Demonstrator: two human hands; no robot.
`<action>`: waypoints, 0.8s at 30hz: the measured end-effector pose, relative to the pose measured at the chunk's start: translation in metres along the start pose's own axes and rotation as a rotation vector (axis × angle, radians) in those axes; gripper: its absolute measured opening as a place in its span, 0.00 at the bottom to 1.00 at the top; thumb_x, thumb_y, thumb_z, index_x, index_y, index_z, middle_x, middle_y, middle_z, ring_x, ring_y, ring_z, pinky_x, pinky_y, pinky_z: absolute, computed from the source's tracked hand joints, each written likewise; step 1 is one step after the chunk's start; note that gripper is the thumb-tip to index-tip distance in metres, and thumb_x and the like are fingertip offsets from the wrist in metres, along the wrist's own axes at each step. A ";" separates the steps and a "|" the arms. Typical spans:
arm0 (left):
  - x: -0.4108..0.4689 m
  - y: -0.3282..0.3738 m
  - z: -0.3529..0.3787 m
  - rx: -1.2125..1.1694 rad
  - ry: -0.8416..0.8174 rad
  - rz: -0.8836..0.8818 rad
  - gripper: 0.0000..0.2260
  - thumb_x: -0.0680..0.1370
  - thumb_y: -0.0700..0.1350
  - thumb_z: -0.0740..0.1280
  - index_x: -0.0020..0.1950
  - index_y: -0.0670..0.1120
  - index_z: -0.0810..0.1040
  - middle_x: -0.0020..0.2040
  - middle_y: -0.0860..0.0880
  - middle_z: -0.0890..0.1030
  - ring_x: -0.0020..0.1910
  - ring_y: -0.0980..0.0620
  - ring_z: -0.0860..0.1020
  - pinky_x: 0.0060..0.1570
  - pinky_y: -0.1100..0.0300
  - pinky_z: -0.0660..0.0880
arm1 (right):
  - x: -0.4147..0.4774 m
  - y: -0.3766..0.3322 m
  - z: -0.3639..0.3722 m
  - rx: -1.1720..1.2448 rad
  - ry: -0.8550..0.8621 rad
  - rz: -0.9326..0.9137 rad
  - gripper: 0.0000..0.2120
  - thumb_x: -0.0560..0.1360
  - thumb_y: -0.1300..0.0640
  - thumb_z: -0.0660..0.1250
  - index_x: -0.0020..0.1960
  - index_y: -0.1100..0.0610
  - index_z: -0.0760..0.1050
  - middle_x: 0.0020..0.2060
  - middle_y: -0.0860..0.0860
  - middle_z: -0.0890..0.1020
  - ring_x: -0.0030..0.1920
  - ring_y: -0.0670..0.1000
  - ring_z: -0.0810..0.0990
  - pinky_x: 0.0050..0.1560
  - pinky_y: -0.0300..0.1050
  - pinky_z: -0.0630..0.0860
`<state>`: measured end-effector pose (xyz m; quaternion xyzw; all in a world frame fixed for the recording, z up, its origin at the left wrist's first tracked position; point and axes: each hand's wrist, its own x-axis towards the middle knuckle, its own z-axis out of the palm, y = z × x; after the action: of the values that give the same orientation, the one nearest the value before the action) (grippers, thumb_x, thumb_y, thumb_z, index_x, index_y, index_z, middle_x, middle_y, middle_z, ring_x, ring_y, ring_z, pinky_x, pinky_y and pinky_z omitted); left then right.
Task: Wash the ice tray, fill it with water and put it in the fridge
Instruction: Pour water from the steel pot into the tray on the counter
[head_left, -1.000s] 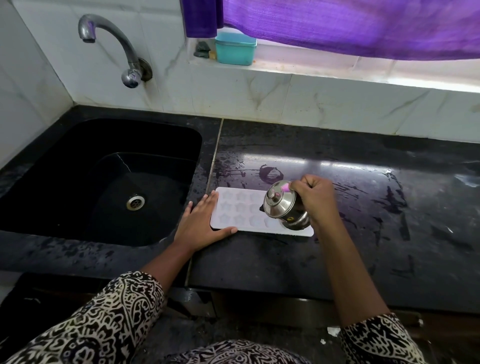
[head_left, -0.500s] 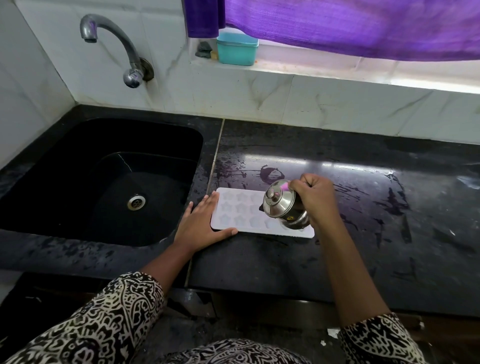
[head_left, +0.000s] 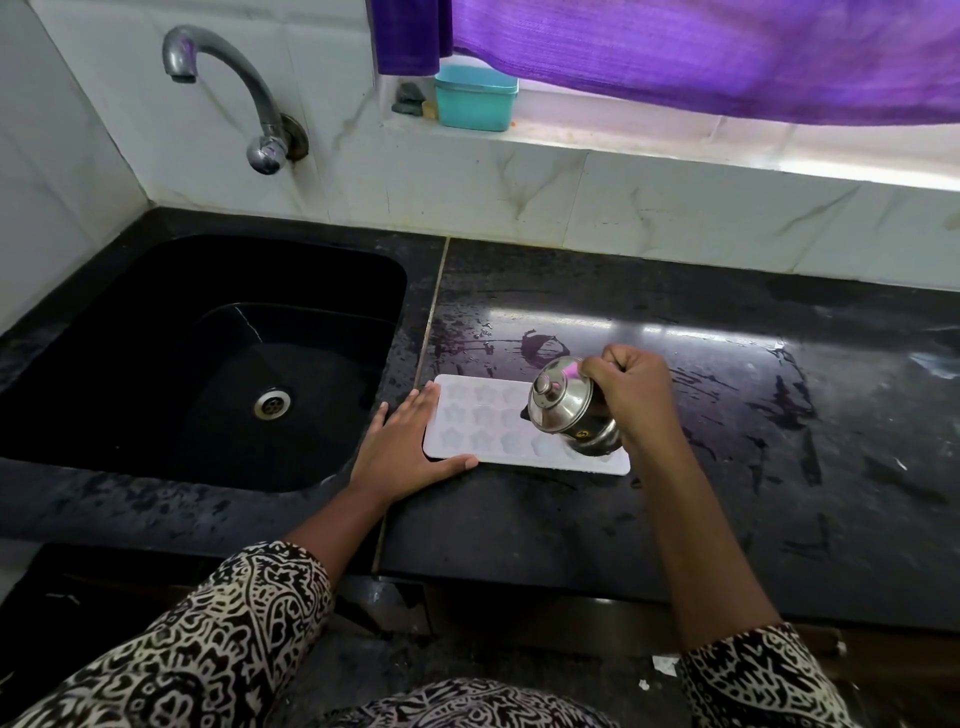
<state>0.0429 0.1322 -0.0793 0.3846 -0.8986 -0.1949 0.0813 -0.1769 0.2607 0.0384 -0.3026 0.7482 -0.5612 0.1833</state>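
Your tray (head_left: 483, 415) is pale and rectangular with rows of flower-shaped cells. It lies flat on the counter (head_left: 571, 519) just right of the sink (head_left: 156, 364), its long side along the front edge. Above its right end your lidded steel jug (head_left: 566, 410) is tipped over, lid facing left.

The steel jug (head_left: 563, 402) and the right hand (head_left: 634, 397) cover the right end of the ice tray (head_left: 478, 415); the cavities there are hidden. The jug handle is concealed inside the grip. Water level in the cavities cannot be determined. The top edge cuts off the curtain (head_left: 675, 52).
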 end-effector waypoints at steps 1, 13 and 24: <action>0.000 0.000 0.000 0.001 -0.001 0.000 0.55 0.61 0.82 0.49 0.80 0.51 0.47 0.80 0.56 0.51 0.78 0.58 0.50 0.76 0.51 0.43 | 0.000 0.000 0.000 0.001 0.001 -0.001 0.20 0.68 0.62 0.69 0.24 0.52 0.63 0.21 0.47 0.64 0.27 0.48 0.64 0.33 0.42 0.66; 0.000 0.000 0.000 -0.008 -0.001 -0.001 0.55 0.61 0.81 0.50 0.80 0.51 0.47 0.80 0.56 0.51 0.78 0.58 0.50 0.75 0.52 0.43 | -0.002 0.000 -0.003 0.011 0.007 -0.003 0.19 0.67 0.61 0.69 0.23 0.52 0.65 0.21 0.46 0.64 0.26 0.48 0.63 0.33 0.43 0.64; 0.000 -0.001 0.000 -0.010 -0.001 0.000 0.54 0.62 0.81 0.50 0.80 0.52 0.46 0.80 0.56 0.51 0.78 0.58 0.50 0.75 0.53 0.42 | -0.004 -0.002 -0.007 -0.008 0.015 -0.013 0.17 0.66 0.59 0.68 0.23 0.51 0.66 0.20 0.43 0.64 0.24 0.46 0.62 0.31 0.41 0.64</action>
<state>0.0435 0.1323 -0.0797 0.3839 -0.8977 -0.1997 0.0825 -0.1778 0.2680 0.0416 -0.3040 0.7499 -0.5616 0.1727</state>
